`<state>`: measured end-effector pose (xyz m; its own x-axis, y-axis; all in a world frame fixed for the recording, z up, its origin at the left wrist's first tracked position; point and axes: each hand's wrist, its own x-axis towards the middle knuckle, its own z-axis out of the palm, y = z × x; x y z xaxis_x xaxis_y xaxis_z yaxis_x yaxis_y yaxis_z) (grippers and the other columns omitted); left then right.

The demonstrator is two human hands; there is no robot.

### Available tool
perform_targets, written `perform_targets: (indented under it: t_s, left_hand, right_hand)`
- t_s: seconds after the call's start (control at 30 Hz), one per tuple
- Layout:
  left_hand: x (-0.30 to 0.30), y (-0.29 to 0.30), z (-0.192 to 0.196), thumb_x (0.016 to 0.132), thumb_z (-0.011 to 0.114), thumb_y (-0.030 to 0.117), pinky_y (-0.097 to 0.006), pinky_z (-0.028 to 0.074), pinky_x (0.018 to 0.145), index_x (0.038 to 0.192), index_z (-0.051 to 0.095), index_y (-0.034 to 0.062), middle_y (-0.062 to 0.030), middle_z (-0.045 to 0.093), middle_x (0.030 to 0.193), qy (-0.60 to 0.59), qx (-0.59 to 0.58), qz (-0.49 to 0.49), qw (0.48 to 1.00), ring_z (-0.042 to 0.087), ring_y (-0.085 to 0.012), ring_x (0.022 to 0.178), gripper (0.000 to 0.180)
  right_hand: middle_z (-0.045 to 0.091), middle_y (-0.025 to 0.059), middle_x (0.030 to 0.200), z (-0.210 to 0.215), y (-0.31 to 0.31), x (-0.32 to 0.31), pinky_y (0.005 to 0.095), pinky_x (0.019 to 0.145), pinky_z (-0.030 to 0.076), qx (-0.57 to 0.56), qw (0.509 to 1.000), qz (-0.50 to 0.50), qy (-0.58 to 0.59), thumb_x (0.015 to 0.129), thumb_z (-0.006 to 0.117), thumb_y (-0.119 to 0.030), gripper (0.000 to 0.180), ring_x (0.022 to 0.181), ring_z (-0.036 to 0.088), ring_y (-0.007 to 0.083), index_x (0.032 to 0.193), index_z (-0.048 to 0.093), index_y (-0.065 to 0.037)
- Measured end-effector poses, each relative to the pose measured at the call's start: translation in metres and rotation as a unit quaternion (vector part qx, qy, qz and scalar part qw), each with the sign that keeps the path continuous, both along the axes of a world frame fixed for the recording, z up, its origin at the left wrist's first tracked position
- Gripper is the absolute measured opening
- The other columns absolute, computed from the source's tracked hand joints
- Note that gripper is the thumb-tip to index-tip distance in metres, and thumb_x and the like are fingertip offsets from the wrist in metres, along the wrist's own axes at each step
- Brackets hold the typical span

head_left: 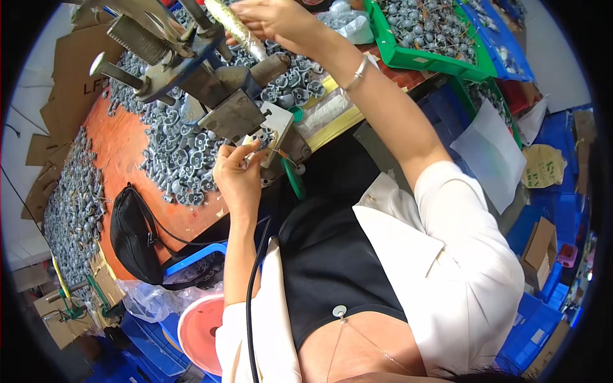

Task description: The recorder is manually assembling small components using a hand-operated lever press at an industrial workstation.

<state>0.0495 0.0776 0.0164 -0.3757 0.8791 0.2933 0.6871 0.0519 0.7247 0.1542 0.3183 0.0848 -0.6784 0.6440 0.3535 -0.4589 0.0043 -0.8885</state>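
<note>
My left hand point(237, 173) pinches a small grey part with thin wires point(260, 139) at the base plate of a hand press point(191, 70). My right hand point(271, 19) is raised at the top of the view and grips the tape-wrapped lever handle point(237, 29) of the press. A heap of small grey parts point(175, 153) lies on the orange table point(121, 147) around the press.
A green bin point(408, 57) full of grey wired parts stands at the top right, blue crates beside and below it. A black pouch point(131, 233) rests on the table's near edge. A pink bowl point(201, 329) and a plastic bag sit lower left. More grey parts lie on cardboard at far left.
</note>
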Motion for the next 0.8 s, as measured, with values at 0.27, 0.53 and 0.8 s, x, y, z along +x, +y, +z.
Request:
perform_targets:
  t_s: [0.27, 0.53, 0.8]
  left_hand:
    - [-0.006, 0.001, -0.015, 0.066, 0.076, 0.002, -0.031, 0.036, 0.053, 0.089, 0.074, 0.0071, -0.0055, 0.052, 0.067, -0.079, 0.049, 0.024, 0.995, 0.045, -0.0168, 0.057, 0.024]
    - [-0.021, -0.017, -0.002, 0.082, 0.065, 0.014, -0.037, 0.044, 0.055, 0.076, 0.067, 0.0016, -0.0128, 0.062, 0.065, 0.081, -0.09, 0.008, 0.993, 0.058, -0.031, 0.058, 0.014]
    - [-0.012, -0.073, 0.059, 0.092, 0.058, 0.017, -0.02, 0.032, 0.036, 0.077, 0.064, -0.006, -0.0043, 0.055, 0.052, -0.523, -0.074, -0.149, 0.836, 0.045, -0.0103, 0.038, 0.027]
  right_hand:
    - [0.061, 0.0058, 0.079, 0.024, -0.14, 0.07, 0.0358, 0.075, 0.05, 0.381, 0.89, -0.218, 0.123, 0.079, 0.076, -0.016, 0.023, 0.076, 0.06, 0.0178, 0.09, 0.061, -0.002]
    - [0.067, 0.0048, 0.088, 0.052, -0.104, 0.107, 0.0279, 0.071, 0.049, 0.355, 0.916, -0.185, 0.019, 0.073, 0.08, -0.021, 0.032, 0.082, 0.063, 0.0164, 0.094, 0.066, -0.002]
    - [0.063, 0.0243, 0.103, -0.033, 0.157, 0.229, 0.0392, 0.065, 0.052, 0.31, 0.736, -0.474, -0.37, 0.086, 0.061, -0.012, 0.043, 0.078, 0.065, 0.0328, 0.124, 0.052, 0.005]
